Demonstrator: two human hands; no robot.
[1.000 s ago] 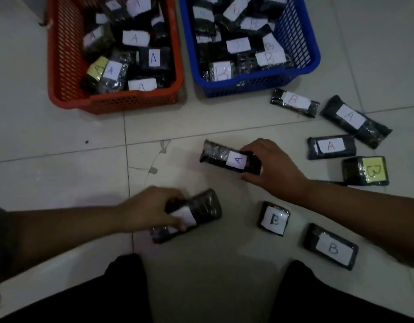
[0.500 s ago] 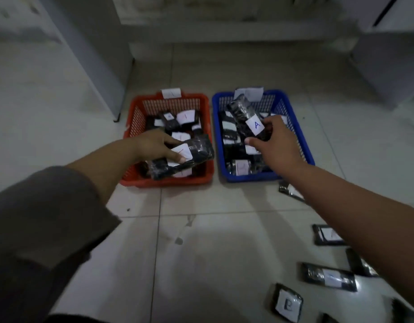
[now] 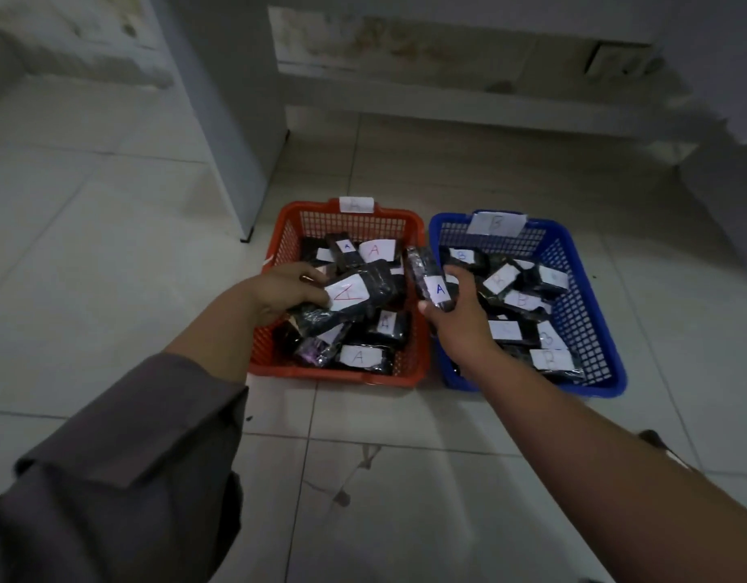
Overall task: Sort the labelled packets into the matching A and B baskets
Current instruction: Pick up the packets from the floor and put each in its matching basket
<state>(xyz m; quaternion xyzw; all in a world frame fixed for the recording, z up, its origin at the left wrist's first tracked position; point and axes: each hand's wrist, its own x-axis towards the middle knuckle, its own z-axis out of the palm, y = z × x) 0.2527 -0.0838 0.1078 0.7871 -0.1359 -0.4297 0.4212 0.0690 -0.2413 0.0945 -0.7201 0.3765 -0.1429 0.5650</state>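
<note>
A red basket [image 3: 279, 246] tagged A and a blue basket [image 3: 594, 313] tagged B stand side by side on the tiled floor, both holding several dark packets with white letter labels. My left hand [image 3: 285, 290] grips a dark packet with a red A label [image 3: 359, 294] over the red basket. My right hand [image 3: 455, 317] holds another dark packet with a blue A label [image 3: 428, 275], upright over the gap between the two baskets.
A white cabinet leg [image 3: 237, 162] stands behind the red basket on the left. A low ledge [image 3: 468, 107] runs along the back wall. At the right edge of the view, a dark packet [image 3: 657, 441] peeks out behind my right forearm.
Both hands lifted their packets off the floor and carried them to the baskets. The right hand's A packet has shifted left from over the blue basket toward the red one.
</note>
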